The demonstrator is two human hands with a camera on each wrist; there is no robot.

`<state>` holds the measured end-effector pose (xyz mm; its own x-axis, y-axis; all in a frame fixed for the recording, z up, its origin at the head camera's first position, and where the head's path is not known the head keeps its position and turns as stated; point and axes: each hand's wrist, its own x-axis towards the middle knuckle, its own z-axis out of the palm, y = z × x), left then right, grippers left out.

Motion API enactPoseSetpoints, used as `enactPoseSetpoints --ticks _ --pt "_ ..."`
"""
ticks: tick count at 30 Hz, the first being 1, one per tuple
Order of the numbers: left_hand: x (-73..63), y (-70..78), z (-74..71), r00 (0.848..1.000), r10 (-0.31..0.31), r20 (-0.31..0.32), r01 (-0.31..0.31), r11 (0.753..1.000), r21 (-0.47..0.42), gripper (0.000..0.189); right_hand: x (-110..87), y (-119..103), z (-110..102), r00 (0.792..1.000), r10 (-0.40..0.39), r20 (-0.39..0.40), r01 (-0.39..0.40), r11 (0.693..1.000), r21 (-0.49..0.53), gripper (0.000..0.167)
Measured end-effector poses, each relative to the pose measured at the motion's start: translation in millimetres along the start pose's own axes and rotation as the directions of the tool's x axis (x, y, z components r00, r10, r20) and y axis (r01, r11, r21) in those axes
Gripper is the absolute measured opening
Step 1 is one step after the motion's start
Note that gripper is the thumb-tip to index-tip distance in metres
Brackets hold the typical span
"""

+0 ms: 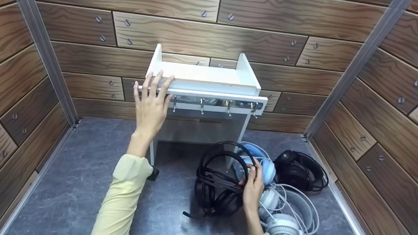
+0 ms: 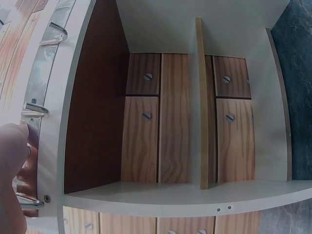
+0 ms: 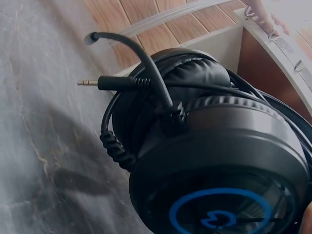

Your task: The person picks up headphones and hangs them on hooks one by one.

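My right hand [image 1: 253, 188] grips a black headset [image 1: 228, 204] by its headband, in front of the shelf. In the right wrist view, the headset [image 3: 219, 146] shows a blue ring on an earcup, a microphone boom [image 3: 139, 56] and a cable plug [image 3: 114, 83]. My left hand [image 1: 149, 109] rests on the left part of the white hook rail [image 1: 196, 94], its fingers spread over the top edge. Several metal hooks [image 1: 202, 105] line the rail's front. Part of the left hand [image 2: 12, 151] shows beside the hooks in the left wrist view.
The white shelf unit [image 1: 249, 73] stands before the wood-patterned back wall [image 1: 199, 31]. On the grey floor [image 1: 80, 182] to the right lie blue headphones [image 1: 268, 170], white headphones [image 1: 284, 229] and another black pair [image 1: 291, 175]. Walls close both sides.
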<state>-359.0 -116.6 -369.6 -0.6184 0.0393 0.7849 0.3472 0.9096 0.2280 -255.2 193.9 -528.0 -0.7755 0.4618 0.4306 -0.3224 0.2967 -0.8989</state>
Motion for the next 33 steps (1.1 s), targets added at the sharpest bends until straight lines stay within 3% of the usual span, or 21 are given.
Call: enactPoseSetpoints --ticks 7,14,23,26,33 --pt "-0.3 -0.1 -0.5 1.0 0.007 -0.006 -0.007 1.0 0.017 0.048 1.0 -39 -9 0.999 -0.02 0.028 0.02 1.0 0.009 0.033" --pt "-0.8 0.0 0.3 1.0 0.007 -0.009 -0.007 1.0 0.011 0.048 11.1 -45 -16 0.998 -0.052 0.024 0.05 0.996 0.071 0.033" --pt "-0.6 0.3 -0.2 1.0 0.004 -0.012 -0.004 1.0 -0.002 0.049 29.7 -58 -23 0.998 -0.061 0.019 0.06 0.995 0.074 0.033" --pt "-0.3 0.3 -0.1 1.0 0.002 -0.009 -0.002 1.0 0.002 0.049 36.1 -59 -25 0.997 -0.069 0.019 0.067 0.994 0.084 0.033" --pt "-0.7 0.7 0.6 1.0 0.01 -0.022 -0.01 1.0 0.004 0.049 59.9 -37 -30 0.996 -0.089 0.019 0.086 0.988 0.124 0.035"
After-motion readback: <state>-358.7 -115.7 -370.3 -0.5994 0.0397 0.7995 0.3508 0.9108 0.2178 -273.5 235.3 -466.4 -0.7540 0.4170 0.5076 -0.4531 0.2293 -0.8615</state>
